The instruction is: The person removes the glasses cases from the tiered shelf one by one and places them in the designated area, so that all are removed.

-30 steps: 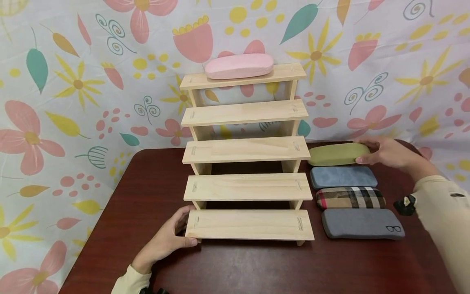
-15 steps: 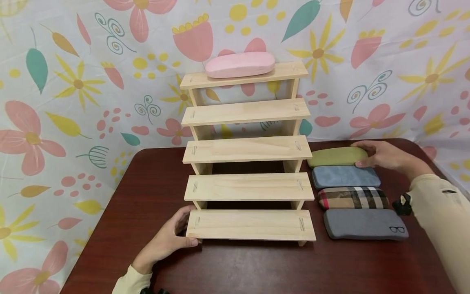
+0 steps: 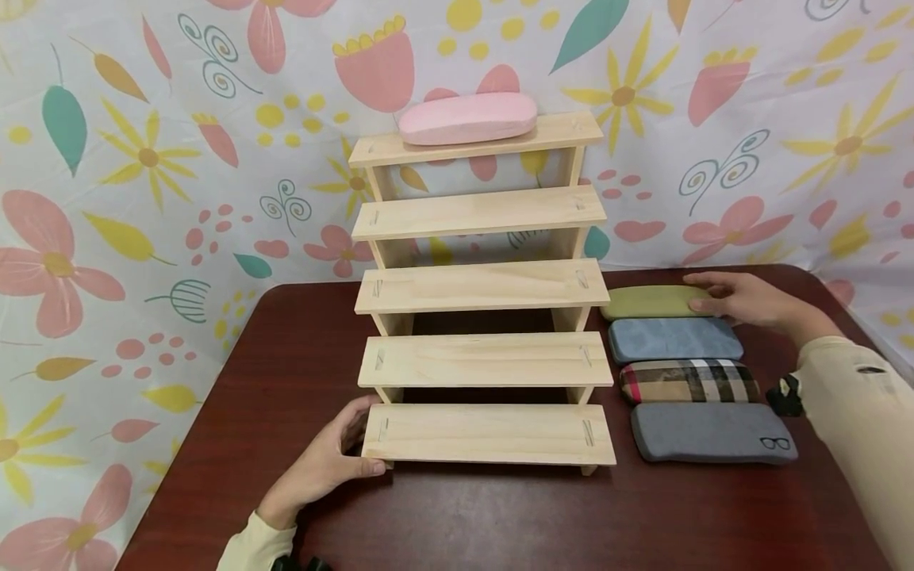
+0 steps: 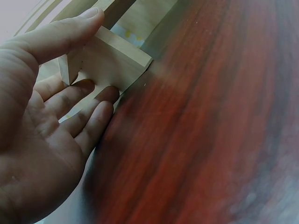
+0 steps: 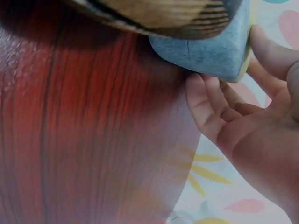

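A wooden stepped display rack (image 3: 485,432) of pale boards stands on the table. My left hand (image 3: 324,460) holds the left end of its lowest step, thumb at the front and fingers around the side panel, as the left wrist view (image 4: 60,112) also shows. To the right of the rack lies an olive-green glasses case (image 3: 646,301). My right hand (image 3: 750,303) pinches the right end of that case, thumb on the near side and fingers behind. In the right wrist view, my right fingers (image 5: 201,93) pass close by the end of the blue glasses case (image 5: 205,51).
In front of the green case lie the blue case (image 3: 674,339), a plaid case (image 3: 689,381) and a grey case (image 3: 707,432) with a glasses print. On the top step rests a pink case (image 3: 467,119). Behind the dark red table (image 3: 457,523) hangs a floral cloth (image 3: 171,111).
The green case and my right hand have settled slightly lower, close behind the blue case. My left hand keeps its hold on the rack. The head view has shifted a little.
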Demonstrator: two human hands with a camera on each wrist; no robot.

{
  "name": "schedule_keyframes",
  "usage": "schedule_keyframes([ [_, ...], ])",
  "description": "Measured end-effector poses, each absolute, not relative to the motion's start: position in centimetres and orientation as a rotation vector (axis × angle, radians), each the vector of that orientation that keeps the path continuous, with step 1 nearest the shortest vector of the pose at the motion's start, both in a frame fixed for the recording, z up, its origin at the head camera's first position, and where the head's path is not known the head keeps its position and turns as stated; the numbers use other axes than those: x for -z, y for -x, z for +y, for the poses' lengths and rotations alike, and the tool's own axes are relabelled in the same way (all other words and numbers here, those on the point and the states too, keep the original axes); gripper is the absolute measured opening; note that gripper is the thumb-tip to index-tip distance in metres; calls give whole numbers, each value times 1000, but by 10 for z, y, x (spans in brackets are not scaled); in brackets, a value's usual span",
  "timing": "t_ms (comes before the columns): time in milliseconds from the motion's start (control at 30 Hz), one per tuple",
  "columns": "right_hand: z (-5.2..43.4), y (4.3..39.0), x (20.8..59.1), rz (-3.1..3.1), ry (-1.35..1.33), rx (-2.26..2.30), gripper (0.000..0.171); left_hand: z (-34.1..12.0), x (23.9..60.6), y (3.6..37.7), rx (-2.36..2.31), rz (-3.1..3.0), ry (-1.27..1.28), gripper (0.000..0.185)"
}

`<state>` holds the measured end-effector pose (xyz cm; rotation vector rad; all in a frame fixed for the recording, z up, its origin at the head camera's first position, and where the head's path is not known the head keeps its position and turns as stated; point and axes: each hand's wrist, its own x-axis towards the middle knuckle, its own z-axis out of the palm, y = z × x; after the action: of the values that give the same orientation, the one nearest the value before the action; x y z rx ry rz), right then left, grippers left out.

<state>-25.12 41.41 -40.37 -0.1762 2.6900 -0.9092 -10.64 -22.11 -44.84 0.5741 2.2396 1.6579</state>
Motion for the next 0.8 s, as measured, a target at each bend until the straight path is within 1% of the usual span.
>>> schedule_keyframes([
  [267, 415, 253, 403, 2709, 204, 874, 67, -220, 447, 106, -1676, 2235, -572, 74],
  [500, 413, 253, 399, 2686, 224, 851, 67, -220, 449, 107, -1680, 2247, -556, 74],
  [667, 415, 252, 398, 2653, 228, 814, 72, -220, 448, 107, -1668, 2241, -551, 74],
  [800, 413, 254, 387, 2673, 230, 793, 72, -221, 449, 107, -1650, 2245, -540, 74],
])
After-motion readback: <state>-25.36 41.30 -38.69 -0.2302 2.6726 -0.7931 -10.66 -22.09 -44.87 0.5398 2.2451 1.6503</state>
